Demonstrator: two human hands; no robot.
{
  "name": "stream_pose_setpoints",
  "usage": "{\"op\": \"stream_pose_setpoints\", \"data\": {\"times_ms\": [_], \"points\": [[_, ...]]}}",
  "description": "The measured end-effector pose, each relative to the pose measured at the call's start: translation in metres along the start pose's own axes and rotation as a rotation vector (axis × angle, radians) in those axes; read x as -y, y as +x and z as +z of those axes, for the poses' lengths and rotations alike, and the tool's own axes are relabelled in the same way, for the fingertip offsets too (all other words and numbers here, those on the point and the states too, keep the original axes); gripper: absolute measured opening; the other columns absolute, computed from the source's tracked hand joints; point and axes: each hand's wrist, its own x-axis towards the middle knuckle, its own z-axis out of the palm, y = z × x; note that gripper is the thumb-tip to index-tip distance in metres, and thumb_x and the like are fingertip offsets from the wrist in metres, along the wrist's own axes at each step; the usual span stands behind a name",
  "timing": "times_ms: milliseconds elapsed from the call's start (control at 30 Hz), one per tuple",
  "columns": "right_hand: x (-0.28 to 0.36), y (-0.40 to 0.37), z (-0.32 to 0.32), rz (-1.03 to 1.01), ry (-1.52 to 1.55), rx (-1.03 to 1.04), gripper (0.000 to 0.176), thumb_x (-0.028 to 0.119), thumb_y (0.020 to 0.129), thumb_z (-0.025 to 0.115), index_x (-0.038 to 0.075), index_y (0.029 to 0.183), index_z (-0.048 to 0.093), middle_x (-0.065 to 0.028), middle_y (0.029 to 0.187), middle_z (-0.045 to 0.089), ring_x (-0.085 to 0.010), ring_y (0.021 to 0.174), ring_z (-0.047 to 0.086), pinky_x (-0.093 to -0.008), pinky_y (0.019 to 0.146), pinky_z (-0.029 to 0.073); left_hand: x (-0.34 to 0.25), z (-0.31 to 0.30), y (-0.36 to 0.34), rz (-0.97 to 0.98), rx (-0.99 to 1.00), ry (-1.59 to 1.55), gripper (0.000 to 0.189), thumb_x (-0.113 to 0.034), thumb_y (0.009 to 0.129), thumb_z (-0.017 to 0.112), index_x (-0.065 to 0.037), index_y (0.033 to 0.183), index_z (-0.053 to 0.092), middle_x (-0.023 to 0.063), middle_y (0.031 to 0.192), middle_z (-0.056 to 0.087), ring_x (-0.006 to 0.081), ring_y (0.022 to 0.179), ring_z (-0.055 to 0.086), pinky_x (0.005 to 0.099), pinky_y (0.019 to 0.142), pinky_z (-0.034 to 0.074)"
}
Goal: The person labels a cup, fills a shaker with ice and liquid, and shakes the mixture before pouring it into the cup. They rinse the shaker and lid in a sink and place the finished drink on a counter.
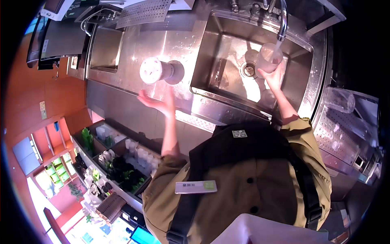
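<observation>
My right hand (273,77) is wrapped round a clear cup (269,59), held over the sink (221,87) under the running faucet (282,30). Water falls into the cup from the spout. On the steel counter (134,44) to the left stands a clear cup with a pale pink-white top (152,71). Just below that cup, my left hand (158,101) is in the air with its fingers spread, holding nothing. It looks apart from the cup.
A perforated metal plate (142,12) lies at the back of the counter. A smaller basin (106,48) is at left. Right of the sink, a clear pitcher-like container (340,99) lies on a perforated drain surface (325,130). Bins with stacked cups (142,156) stand behind at lower left.
</observation>
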Motion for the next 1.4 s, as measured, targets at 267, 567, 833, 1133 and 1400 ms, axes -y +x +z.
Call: {"op": "stream_pose_setpoints", "data": {"times_ms": [267,567,833,1133,1400], "points": [[0.007,-0.004,0.003,0.082,0.595,0.203,0.085,0.048,0.067,0.065,-0.003,0.125,0.029,-0.0161,0.116,0.044,-0.0283,0.106,0.047,-0.0347,0.088,0.042,-0.192,0.192,-0.067,-0.162,0.749,-0.714,0.103,-0.03,0.05,0.082,-0.007,0.132,0.024,0.0266,0.128,0.024,0.0404,0.119,0.029,0.0468,0.096,0.03],[0.098,0.103,-0.101,-0.021,-0.247,0.053,0.052,0.024,0.081,0.054,-0.002,0.124,0.038,-0.0223,0.115,0.051,-0.0345,0.109,0.048,-0.0377,0.09,0.041,-0.191,0.229,-0.092,-0.194,0.885,-0.7,0.09,-0.027,0.054,0.081,0.001,0.125,0.033,0.0168,0.118,0.041,0.0289,0.109,0.042,0.0386,0.092,0.037],[0.035,0.189,-0.05,-0.594,-0.508,-0.094,0.033,0.011,0.077,0.046,0.004,0.109,0.051,-0.0143,0.103,0.058,-0.0295,0.097,0.056,-0.0362,0.08,0.049,-0.193,0.225,-0.082,-0.114,1.062,-0.727,0.098,-0.016,0.058,0.079,0.004,0.133,0.021,0.022,0.128,0.036,0.0299,0.117,0.038,0.0378,0.099,0.031],[-0.026,-0.079,-0.225,-0.049,-0.621,-0.921,0.055,0.031,0.079,0.055,0.001,0.122,0.041,-0.0218,0.116,0.048,-0.0316,0.105,0.049,-0.0379,0.087,0.043,-0.173,0.215,-0.108,0.204,1.026,-0.64,0.091,-0.02,0.058,0.08,0.005,0.13,0.03,0.0195,0.128,0.037,0.0266,0.118,0.038,0.0366,0.098,0.032],[-0.163,-0.176,-0.36,0.699,-1.103,-0.936,0.046,0.036,0.076,0.058,-0.002,0.1,0.052,-0.0252,0.095,0.054,-0.038,0.092,0.052,-0.0451,0.079,0.043,-0.188,0.218,-0.11,-0.257,0.995,-0.614,0.09,-0.02,0.053,0.079,0.001,0.128,0.034,0.0194,0.119,0.044,0.0314,0.113,0.04,0.0395,0.098,0.03]]}}
